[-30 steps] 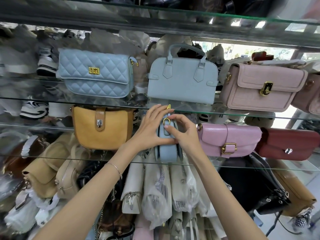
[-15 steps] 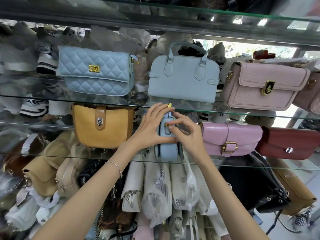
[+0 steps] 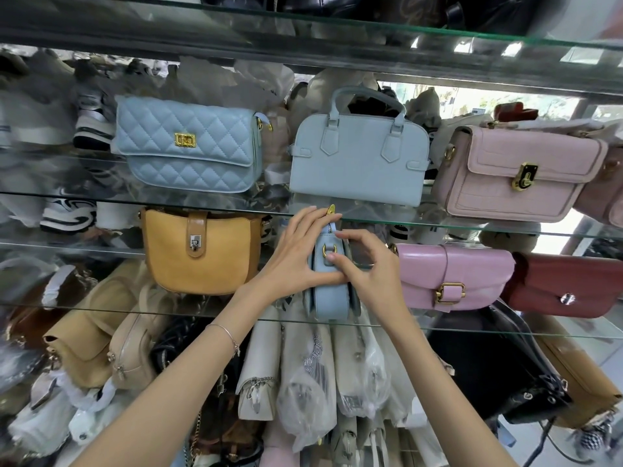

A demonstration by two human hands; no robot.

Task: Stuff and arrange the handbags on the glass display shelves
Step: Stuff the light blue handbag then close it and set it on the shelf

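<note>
A small light-blue handbag [image 3: 332, 298] stands end-on at the middle of the second glass shelf [image 3: 202, 310], between a mustard bag [image 3: 202, 254] and a glossy pink bag [image 3: 451, 278]. My left hand [image 3: 300, 254] wraps its left side, fingertips up at the gold zip pull near the shelf above. My right hand [image 3: 367, 267] grips the right side, its thumb pressing the gold ring on the bag's end.
Above stand a quilted blue bag [image 3: 188, 146], a pale blue top-handle bag [image 3: 357, 160] and a pink satchel [image 3: 519, 173]. A maroon clutch [image 3: 569, 284] sits far right. Below hang wrapped cream bags [image 3: 310, 375], tan bags [image 3: 101, 345] and a black bag [image 3: 499, 369].
My right fingers shifted slightly on the ring at the blue bag's end. The bag and my left hand stay in place; the camera view drifted a little.
</note>
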